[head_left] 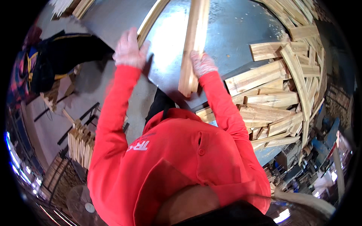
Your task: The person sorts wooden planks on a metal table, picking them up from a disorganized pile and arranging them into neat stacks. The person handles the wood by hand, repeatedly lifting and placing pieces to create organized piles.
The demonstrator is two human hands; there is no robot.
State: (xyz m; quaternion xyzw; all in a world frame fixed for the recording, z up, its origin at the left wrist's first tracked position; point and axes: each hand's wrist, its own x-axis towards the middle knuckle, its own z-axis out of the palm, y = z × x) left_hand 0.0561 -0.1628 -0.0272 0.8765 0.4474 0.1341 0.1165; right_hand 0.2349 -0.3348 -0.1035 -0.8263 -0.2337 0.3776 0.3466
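Observation:
Both my hands wear pale, reddish-tinged gloves. My left hand (130, 51) is at the left edge of the metal table (169, 37), its fingers and thumb on either side of the near end of a narrow wooden strip (152, 17). That strip slants away, and its far end is cut off by the top of the view. My right hand (203, 63) grips the right side of long wooden strips (188, 71) lying together lengthwise, thumb on top. Their near ends reach close to the table's front edge, near my body.
A loose heap of wooden boards (271, 100) covers the table's right side. At the left, a person in dark clothing (68, 52) stands by the table. Stacked wood strips (81, 145) sit low at the left. More strips (68, 7) lie at the far left.

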